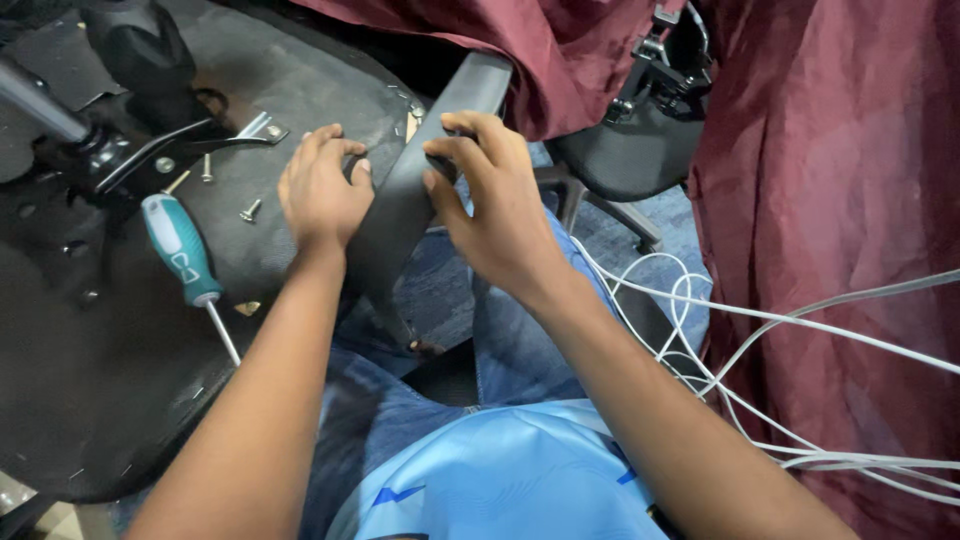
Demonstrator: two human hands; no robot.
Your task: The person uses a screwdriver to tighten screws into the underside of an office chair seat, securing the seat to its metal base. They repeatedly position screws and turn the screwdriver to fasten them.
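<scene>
Hands first: my left hand (pixel 320 190) lies palm down on the upturned black fabric-covered underside of the office chair seat (pixel 110 380), its fingers (pixel 335 145) curled together over the near edge of the dark grey plastic armrest bracket (pixel 410 190). My right hand (pixel 495 200) comes at the same bracket from the far side, fingers (pixel 470 130) hooked over its upper edge and thumb pressed against its flat face, so the bracket is clamped between both hands. The bracket runs at a slant from the seat's edge up toward the dark red cloth (pixel 830 200) beyond it.

To do this well, I judge I should keep the bracket flat on the seat and steady, with even pressure from both sides, so its holes meet those in the seat; I cannot see the holes under my hands.

Both forearms reach forward over my blue jeans (pixel 400 400), wrists nearly straight. Left of the bracket lie the teal-handled screwdriver (pixel 180 250) and a few loose silver screws (pixel 250 210). Right of it white cables (pixel 760 330) trail across the floor.
</scene>
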